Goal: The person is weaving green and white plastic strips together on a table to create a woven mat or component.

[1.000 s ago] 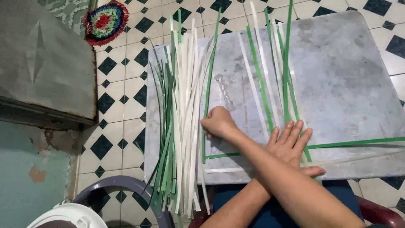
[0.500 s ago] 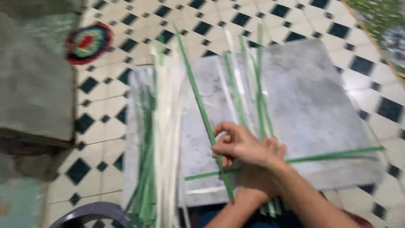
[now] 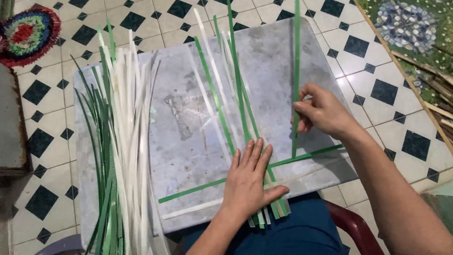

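Green and white flat plastic strips (image 3: 238, 101) cross on a grey stone slab (image 3: 188, 118); left hand (image 3: 248, 182) presses them flat, fingers spread, while right hand (image 3: 323, 112) pinches one long green strip (image 3: 296, 61).

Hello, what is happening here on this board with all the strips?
A person is weaving green and white flat strips on a grey board. The left hand lies flat on the crossing of upright strips and two horizontal strips, pinning them down. The right hand pinches one green strip at the right end of the row, holding it upright. A loose pile of green and white strips lies along the board's left side.
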